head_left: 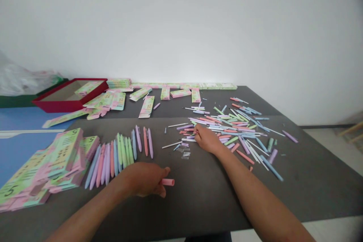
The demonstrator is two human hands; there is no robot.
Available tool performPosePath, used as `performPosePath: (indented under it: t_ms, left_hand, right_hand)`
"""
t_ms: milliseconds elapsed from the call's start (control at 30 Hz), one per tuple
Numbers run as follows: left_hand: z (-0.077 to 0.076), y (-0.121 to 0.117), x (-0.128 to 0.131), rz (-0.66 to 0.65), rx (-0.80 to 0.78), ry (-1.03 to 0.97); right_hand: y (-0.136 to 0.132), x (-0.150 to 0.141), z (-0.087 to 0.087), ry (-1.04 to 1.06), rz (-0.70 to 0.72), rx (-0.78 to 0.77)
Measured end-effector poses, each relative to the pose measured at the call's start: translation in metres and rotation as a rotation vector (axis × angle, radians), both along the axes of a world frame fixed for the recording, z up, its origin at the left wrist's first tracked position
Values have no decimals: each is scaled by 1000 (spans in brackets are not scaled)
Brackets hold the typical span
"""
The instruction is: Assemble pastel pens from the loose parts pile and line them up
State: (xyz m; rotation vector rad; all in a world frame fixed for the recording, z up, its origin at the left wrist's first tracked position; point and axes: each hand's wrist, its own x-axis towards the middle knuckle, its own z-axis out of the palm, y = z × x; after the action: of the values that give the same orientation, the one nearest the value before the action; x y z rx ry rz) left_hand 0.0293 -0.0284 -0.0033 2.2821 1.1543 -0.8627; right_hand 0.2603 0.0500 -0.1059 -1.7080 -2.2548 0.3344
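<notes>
My left hand point(149, 179) is closed around a coral-pink pen barrel point(169, 182), whose open end sticks out to the right above the dark table. To its left lies a row of assembled pens point(107, 160) in blue, pink, purple, coral and green. Further right, my right hand point(205, 138) reaches into the left side of a spread of loose pen parts point(232, 121). Its fingers are bent together at a coral piece there, and the fingertips are partly hidden. Small clear plastic pieces point(185, 155) lie just below that hand.
Flat printed boxes point(56, 159) are stacked at the left. A red tray point(61, 104) holds another box at the back left, beside a plastic bag point(25, 79). More boxes point(170, 85) line the wall. The table point(184, 211) ends at the right.
</notes>
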Motion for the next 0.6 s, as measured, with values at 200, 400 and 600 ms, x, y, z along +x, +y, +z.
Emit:
performPosePath:
  t_ms: [200,400,600]
  left_hand:
    - [1,-14,4,23,20,16]
    - [1,-33,5,14,42,4]
    - [8,-55,12,30,45,23]
  right_hand:
    - [4,2,-2,57,50,36]
    - [7,8,-2,56,42,62]
    - [8,10,-1,54,70,80]
